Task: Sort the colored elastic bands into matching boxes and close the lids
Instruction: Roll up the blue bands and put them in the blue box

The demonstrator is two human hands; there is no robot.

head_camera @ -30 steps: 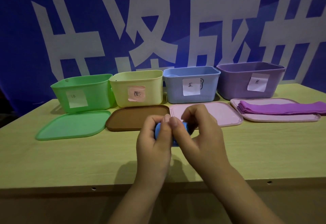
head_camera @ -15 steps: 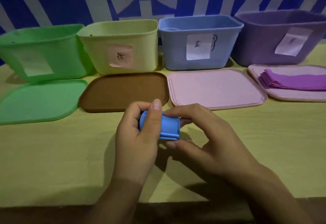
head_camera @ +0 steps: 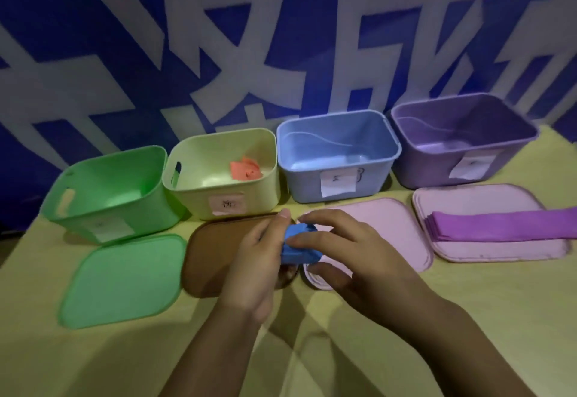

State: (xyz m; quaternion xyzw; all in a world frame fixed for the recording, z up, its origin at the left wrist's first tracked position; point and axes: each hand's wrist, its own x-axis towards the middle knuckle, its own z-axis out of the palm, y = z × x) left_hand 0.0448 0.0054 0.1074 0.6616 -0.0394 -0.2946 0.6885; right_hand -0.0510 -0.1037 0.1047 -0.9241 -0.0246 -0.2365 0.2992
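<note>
Blue elastic band (head_camera: 299, 248) rolled into compact wad, folded edges showing, held above brown lid (head_camera: 215, 259) and pink lid (head_camera: 387, 231). Left hand (head_camera: 254, 267) fingers curled round its left side; right hand (head_camera: 349, 259) fingers pinch it from right. Blue box (head_camera: 338, 159) stands open just behind.

I see folded blue band (head_camera: 299, 248) held above brown lid (head_camera: 212, 253); purple bands (head_camera: 499, 226) stacked flat on right pink lid (head_camera: 468, 201); blue box (head_camera: 338, 154) open.
</note>
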